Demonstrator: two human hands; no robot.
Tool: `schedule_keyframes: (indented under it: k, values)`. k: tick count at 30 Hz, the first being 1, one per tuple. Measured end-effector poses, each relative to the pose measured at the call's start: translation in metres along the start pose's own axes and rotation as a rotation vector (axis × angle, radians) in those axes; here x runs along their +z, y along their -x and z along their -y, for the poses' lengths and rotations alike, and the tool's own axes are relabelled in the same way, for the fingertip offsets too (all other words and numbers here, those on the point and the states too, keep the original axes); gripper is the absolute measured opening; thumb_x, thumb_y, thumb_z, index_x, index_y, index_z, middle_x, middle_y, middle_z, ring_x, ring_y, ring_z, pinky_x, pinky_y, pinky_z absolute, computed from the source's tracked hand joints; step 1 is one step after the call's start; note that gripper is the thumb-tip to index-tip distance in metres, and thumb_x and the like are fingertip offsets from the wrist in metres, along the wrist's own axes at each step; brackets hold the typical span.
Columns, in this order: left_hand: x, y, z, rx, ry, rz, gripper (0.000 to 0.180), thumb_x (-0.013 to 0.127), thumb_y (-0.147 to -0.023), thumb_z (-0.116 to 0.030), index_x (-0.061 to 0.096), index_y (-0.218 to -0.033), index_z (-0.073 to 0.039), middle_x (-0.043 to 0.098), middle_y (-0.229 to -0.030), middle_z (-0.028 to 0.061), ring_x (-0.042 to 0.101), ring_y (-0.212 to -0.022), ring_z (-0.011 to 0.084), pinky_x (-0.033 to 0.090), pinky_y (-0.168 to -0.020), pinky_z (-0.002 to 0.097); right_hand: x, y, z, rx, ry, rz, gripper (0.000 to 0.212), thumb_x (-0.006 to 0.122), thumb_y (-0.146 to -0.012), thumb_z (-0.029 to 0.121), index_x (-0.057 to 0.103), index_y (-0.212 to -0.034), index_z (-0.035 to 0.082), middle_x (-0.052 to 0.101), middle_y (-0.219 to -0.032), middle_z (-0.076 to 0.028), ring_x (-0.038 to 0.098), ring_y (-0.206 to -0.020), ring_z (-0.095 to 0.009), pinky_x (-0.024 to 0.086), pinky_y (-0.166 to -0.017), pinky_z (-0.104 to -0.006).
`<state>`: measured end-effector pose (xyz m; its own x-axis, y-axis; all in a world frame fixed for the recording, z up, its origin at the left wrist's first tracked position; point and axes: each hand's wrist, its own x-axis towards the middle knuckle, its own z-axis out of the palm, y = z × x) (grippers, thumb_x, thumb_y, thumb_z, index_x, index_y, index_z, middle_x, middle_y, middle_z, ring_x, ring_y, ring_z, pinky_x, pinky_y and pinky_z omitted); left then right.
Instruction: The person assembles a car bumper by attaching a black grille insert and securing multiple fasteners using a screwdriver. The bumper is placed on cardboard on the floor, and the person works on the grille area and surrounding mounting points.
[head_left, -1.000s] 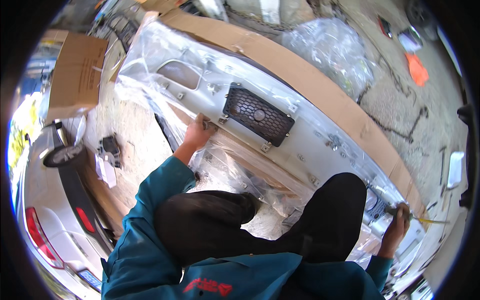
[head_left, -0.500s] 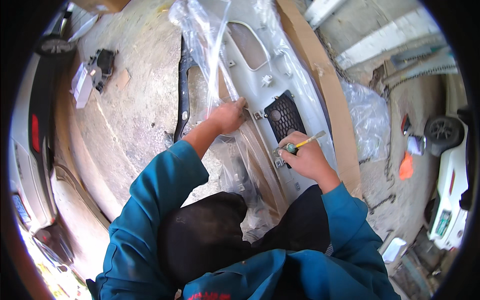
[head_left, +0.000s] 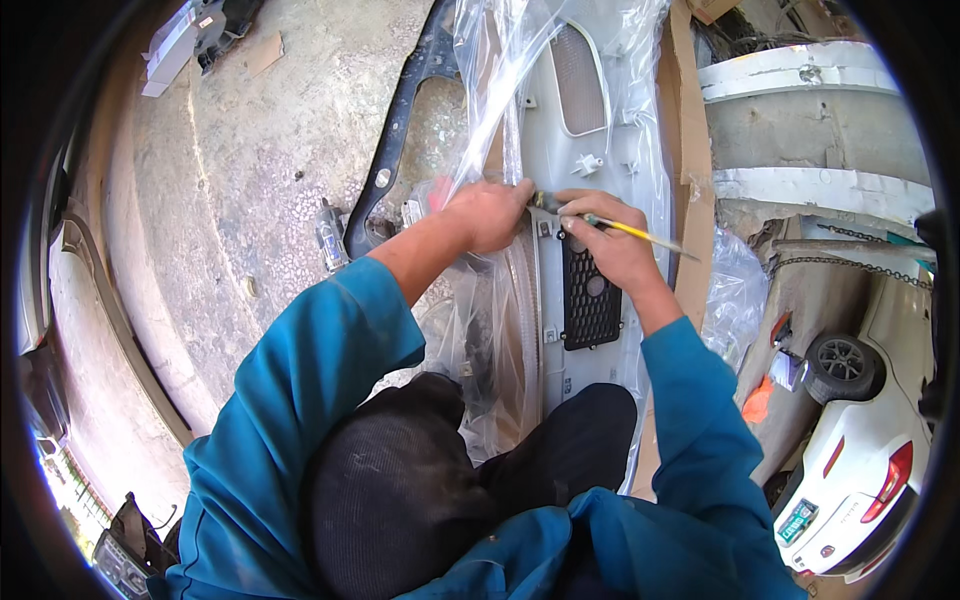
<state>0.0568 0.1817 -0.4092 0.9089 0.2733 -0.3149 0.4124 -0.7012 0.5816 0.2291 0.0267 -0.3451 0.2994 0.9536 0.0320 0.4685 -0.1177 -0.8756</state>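
- The long pale grey panel (head_left: pixel 550 130) lies beneath both hands, running away ahead of the person and back toward their knees.
- From where I stand it looks like moulded plastic: probably light for its length, springy, and easily scratched on its finished side. I'd hold it by the folded edge, one hand well apart from the other, and stay off the mesh.
- The left hand (head_left: pixel 490 215) has its fingers bunched at the panel's near edge; what they pinch, if anything, I can't tell.
- The right hand (head_left: pixel 612 238) is curled closed around a thin yellow tool (head_left: pixel 632 231), its fingertips just beside the left ones.
- Just below the right hand sits a black honeycomb grille (head_left: pixel 592 305); above the grip is a rounded opening (head_left: pixel 580 85).
- Loose clear film (head_left: pixel 490 130) spills over the left hand's side, likely slippery.
- Cardboard (head_left: pixel 690 150) runs right of the grip; a black frame (head_left: pixel 400 125) lies left.
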Motion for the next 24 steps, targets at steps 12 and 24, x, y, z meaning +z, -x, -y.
schedule_keyframes:
  k: [12,24]
  values:
    - [0.011,-0.004,0.009,0.039,0.039,-0.059,0.036,0.066,-0.1,-0.029,0.056,-0.128,-0.009,0.076,-0.103,0.0243,0.072,-0.102,0.0472,0.054,-0.091,0.0585,0.007,0.023,-0.024,0.38,0.058,0.109,0.014,0.076,-0.098,0.013,0.078,-0.103,0.0,0.078,-0.098,-0.007,0.07,-0.076,-0.013,0.058,-0.07,-0.0303]
    - [0.004,0.0,0.011,0.022,0.026,-0.06,0.036,0.067,-0.099,-0.031,0.057,-0.128,-0.01,0.076,-0.104,0.0239,0.072,-0.103,0.0463,0.054,-0.09,0.0585,0.017,0.067,0.011,0.618,0.175,0.221,0.038,0.065,-0.11,0.037,0.062,-0.109,0.0,0.074,-0.073,-0.017,0.077,-0.068,-0.031,0.06,-0.069,-0.0463]
